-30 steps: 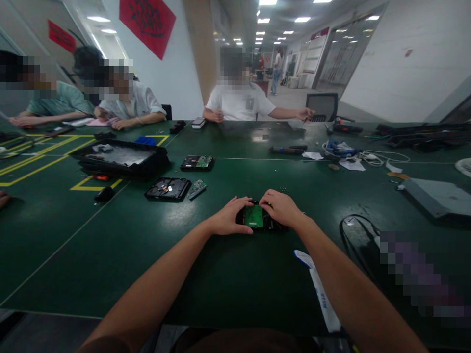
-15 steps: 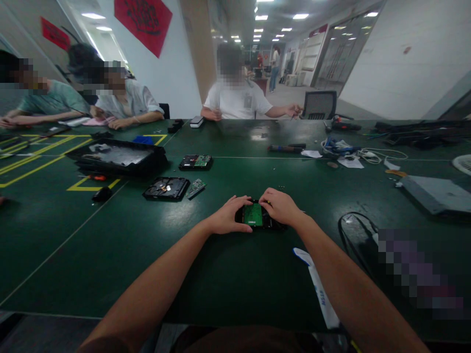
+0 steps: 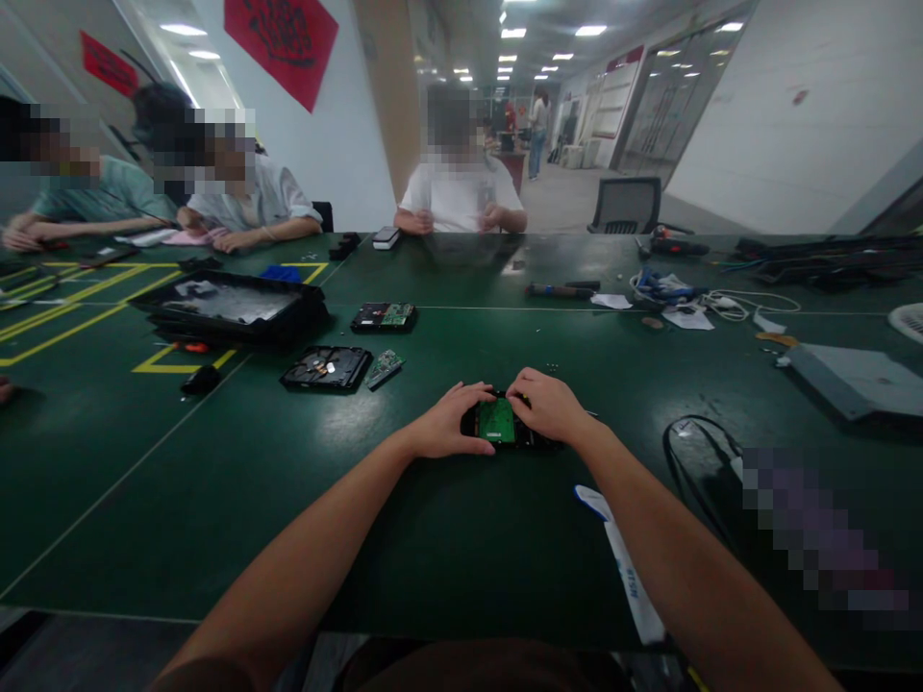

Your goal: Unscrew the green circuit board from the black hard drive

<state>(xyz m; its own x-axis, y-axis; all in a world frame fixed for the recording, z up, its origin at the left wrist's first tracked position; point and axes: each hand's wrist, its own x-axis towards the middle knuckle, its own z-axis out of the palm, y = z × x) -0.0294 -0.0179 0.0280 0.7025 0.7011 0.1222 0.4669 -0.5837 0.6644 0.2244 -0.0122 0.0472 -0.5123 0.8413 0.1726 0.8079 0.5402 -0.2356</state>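
Observation:
A black hard drive (image 3: pixel 534 438) with a green circuit board (image 3: pixel 496 421) facing up lies flat on the table in front of me. My left hand (image 3: pixel 451 423) grips its left end, fingers along the far edge and thumb on the near edge. Over the right part of the board, my right hand (image 3: pixel 548 402) is closed in a pinch. A bit of yellow shows at its fingers, but the thing they hold is mostly hidden. Several tiny screws (image 3: pixel 552 367) lie just beyond the right hand.
Left of the drive lie an opened drive case (image 3: pixel 326 369), a loose circuit board (image 3: pixel 385 369) and another hard drive (image 3: pixel 384 317). A black tray (image 3: pixel 231 308) stands farther left. At right are a grey metal box (image 3: pixel 858 380) and a black cable (image 3: pixel 667 452). Co-workers sit across the table.
Both my hands and the hard drive stay in place. The co-worker straight across has drawn an outstretched arm back in front of the body.

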